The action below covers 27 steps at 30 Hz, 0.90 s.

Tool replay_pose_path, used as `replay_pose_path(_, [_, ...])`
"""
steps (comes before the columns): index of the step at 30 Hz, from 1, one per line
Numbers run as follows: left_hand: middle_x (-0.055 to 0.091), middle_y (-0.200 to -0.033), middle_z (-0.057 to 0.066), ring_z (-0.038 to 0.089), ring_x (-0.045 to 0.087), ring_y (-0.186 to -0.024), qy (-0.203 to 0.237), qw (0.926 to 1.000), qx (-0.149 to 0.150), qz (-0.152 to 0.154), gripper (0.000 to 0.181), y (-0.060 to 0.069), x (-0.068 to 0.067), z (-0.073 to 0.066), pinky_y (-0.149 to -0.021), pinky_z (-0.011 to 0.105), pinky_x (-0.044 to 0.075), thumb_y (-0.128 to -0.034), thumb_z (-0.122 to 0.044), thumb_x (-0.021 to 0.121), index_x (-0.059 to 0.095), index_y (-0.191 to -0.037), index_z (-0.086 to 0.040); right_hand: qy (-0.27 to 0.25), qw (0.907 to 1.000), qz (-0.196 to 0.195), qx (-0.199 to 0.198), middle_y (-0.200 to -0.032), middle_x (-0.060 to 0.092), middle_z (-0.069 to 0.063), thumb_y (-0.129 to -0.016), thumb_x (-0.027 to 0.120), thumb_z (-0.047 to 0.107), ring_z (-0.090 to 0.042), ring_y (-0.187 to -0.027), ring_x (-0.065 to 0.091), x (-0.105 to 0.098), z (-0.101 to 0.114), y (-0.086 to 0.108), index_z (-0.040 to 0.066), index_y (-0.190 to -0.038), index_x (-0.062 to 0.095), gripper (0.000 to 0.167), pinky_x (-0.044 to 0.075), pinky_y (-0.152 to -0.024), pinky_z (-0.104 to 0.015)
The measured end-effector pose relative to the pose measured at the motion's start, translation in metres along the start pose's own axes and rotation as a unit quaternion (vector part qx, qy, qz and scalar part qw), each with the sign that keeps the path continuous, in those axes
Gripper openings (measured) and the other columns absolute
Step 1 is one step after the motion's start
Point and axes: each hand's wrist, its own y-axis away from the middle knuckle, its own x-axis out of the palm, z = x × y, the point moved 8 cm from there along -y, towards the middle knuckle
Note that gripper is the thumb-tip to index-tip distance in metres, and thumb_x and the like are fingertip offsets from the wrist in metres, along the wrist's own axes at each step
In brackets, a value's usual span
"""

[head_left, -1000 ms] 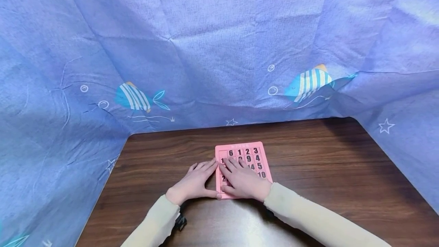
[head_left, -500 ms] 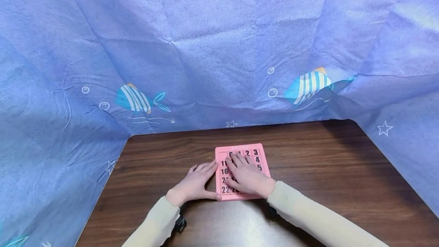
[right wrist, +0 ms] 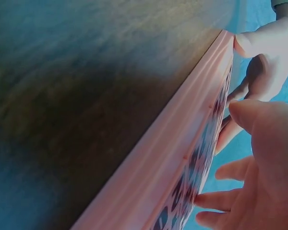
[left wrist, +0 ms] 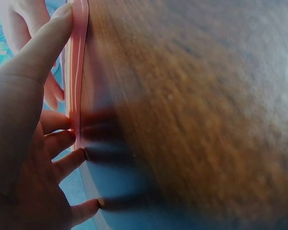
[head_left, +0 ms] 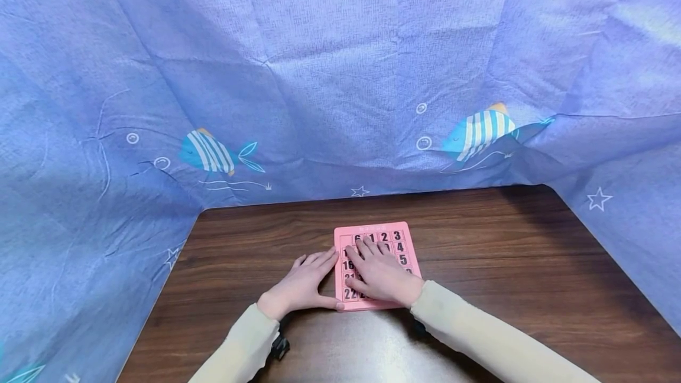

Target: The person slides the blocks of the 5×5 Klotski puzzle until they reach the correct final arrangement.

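A pink number sliding puzzle (head_left: 375, 228) lies flat on the table, with black numerals on its tiles and a bare pink cell at the upper left. My left hand (head_left: 298, 289) lies beside it, thumb on the front left corner and fingertips along the left edge. My right hand (head_left: 383, 273) lies over the tiles with fingers spread, hiding those in the middle. From the right wrist view, a right fingertip (right wrist: 206, 200) touches the numbered face. The left wrist view has the left thumb (left wrist: 62, 14) against the puzzle's pink rim (left wrist: 77, 62).
The dark brown wooden table (head_left: 505, 265) extends around the puzzle on all sides. Behind it hangs a blue cloth (head_left: 330, 105) printed with striped fish. A small black device (head_left: 279, 346) sits under the left wrist.
My right hand has shifted up over the tiles, uncovering the lower left numbers, then slid slightly left. The left hand holds its place at the puzzle's edge.
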Motion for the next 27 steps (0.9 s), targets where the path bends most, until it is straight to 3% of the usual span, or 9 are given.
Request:
replay_pose_path(9, [0.030, -0.170, 0.008, 0.034, 0.034, -0.152, 0.001, 1.0000, -0.003, 0.003, 0.112, 0.000, 0.000, 0.000, -0.118, 0.067, 0.025, -0.0800, -0.070, 0.077, 0.034, -0.164, -0.009, -0.014, 0.9998, 0.001, 0.017, -0.157, 0.044, -0.029, -0.102, 0.061, 0.045, -0.047, -0.148, 0.037, 0.001, -0.003, -0.006, 0.002, -0.154, 0.048, 0.068, 0.029, -0.119, -0.064])
replay_pose_path(20, [0.030, -0.170, 0.007, 0.032, 0.034, -0.151, -0.006, 1.0000, 0.000, 0.000, 0.114, 0.000, 0.001, 0.000, -0.118, 0.067, 0.026, -0.0794, -0.071, 0.077, 0.033, -0.164, -0.009, -0.028, 0.9996, 0.001, -0.004, -0.157, 0.044, -0.029, -0.102, 0.060, 0.045, -0.048, -0.148, 0.037, 0.003, 0.002, -0.012, -0.001, -0.155, 0.046, 0.071, 0.029, -0.118, -0.065])
replay_pose_path(27, [0.028, -0.171, 0.006, 0.032, 0.034, -0.152, -0.002, 1.0000, 0.001, 0.002, 0.115, 0.000, 0.001, 0.000, -0.118, 0.067, 0.025, -0.0797, -0.071, 0.076, 0.031, -0.165, -0.009, -0.022, 0.9996, 0.016, 0.004, -0.160, 0.042, -0.025, -0.104, 0.056, 0.049, -0.043, -0.150, 0.036, 0.005, 0.004, -0.015, 0.001, -0.159, 0.039, 0.076, 0.028, -0.120, -0.062])
